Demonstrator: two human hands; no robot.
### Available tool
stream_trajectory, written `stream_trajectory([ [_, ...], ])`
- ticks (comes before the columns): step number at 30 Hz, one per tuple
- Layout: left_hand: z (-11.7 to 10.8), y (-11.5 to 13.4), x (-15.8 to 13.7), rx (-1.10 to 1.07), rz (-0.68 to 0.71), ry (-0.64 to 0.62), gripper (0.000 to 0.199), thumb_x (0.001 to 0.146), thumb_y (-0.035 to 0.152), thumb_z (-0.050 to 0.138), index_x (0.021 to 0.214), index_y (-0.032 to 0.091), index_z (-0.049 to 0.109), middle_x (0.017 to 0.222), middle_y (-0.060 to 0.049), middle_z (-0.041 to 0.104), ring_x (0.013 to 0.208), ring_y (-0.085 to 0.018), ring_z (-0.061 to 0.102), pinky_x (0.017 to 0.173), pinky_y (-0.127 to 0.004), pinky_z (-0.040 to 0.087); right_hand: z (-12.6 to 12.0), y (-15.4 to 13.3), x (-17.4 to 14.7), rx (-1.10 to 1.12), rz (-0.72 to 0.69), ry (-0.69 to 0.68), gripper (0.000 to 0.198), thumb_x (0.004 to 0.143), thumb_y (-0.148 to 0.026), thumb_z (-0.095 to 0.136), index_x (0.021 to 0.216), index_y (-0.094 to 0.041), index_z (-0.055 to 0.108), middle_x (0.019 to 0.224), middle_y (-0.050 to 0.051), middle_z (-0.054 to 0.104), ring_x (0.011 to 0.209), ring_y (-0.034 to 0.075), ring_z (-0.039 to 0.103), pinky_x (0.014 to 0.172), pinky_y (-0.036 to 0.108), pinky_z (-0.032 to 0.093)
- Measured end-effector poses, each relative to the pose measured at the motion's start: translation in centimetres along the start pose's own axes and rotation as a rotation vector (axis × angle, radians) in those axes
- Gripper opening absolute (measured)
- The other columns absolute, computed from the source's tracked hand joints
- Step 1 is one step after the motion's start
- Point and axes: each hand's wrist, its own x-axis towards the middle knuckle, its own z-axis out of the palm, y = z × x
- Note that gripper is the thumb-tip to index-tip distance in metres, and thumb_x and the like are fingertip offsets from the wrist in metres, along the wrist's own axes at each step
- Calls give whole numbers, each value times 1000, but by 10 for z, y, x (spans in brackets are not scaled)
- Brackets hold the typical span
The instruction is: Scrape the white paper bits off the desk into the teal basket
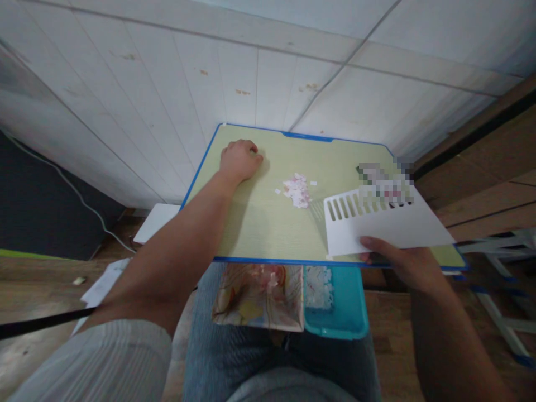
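Note:
My right hand (391, 254) grips a white slotted card (381, 229) by its near edge, thumb on top. The card is tilted above the right side of a pale yellow-green tabletop (268, 234) with blue edging. On the tabletop's far left rests my left hand (242, 160), its fingers curled inward; anything they hold is hidden. Between the hands lies a loose pile of small white and pinkish paper pieces (297, 191), with a few single bits beside it.
Below the near edge, at my lap, are a patterned box (259, 321) and a turquoise tray (347, 318) holding small white pieces. A dark item (371, 172), partly pixelated, lies behind the card. A white panelled wall (238, 72) borders the far side. A grey cable (347, 61) runs down it.

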Motion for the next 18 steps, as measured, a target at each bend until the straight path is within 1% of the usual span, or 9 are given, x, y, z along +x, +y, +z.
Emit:
stream_trajectory([
  [2,0,0,0,4,-2,-2,39,102,36,71,137,27,88,153,-14,84,153,-42,67,136,-58,50,-3,5,-1,35,6,-20,57,79,-75,102,60,-30,72,60,5,75,62,30,73,73,45,71],
  [4,-1,1,0,0,-2,-5,39,103,36,70,136,26,88,154,-15,83,154,-43,67,137,-58,50,-5,10,-1,61,14,0,57,80,-75,102,61,-30,72,58,4,73,61,29,72,76,46,71],
  [6,-1,0,-1,-6,-2,-6,38,103,36,70,135,26,88,154,-15,83,154,-42,67,137,-58,49,-7,13,-1,54,16,5,55,82,-71,102,61,-30,73,60,5,74,63,30,74,80,47,72],
  [7,-1,0,-1,-8,-3,-4,38,103,36,70,134,27,88,154,-15,83,154,-42,67,137,-58,49,-8,13,-1,39,17,-17,53,82,-69,103,61,-29,74,62,6,75,65,31,76,82,47,73],
  [10,0,-1,0,-5,0,6,38,102,37,71,134,29,89,152,-13,84,153,-42,68,136,-59,50,-4,8,1,26,19,-15,50,84,-65,101,61,-30,75,64,6,77,65,31,76,76,46,71],
  [12,0,0,0,-2,2,7,39,101,38,72,135,30,89,152,-13,85,153,-43,68,136,-59,51,6,2,7,45,20,76,47,86,-64,97,63,-31,73,63,5,76,61,29,72,70,44,67],
  [14,-1,0,0,-4,2,3,40,100,38,73,135,29,90,154,-14,84,154,-44,68,135,-59,51,24,-6,18,38,-1,171,43,88,-60,93,64,-31,73,65,5,78,61,28,72,72,44,66],
  [16,-2,0,-1,-3,2,0,40,100,38,73,135,29,90,155,-15,84,154,-44,69,135,-59,51,46,-15,32,27,-42,185,40,92,-58,87,65,-30,75,69,6,81,65,28,75,82,45,68],
  [18,-3,1,-2,3,3,-2,39,102,38,71,135,29,90,155,-14,84,153,-43,69,135,-58,51,66,-24,45,39,-69,157,40,94,-59,83,69,-29,76,74,7,85,65,27,75,86,47,68],
])
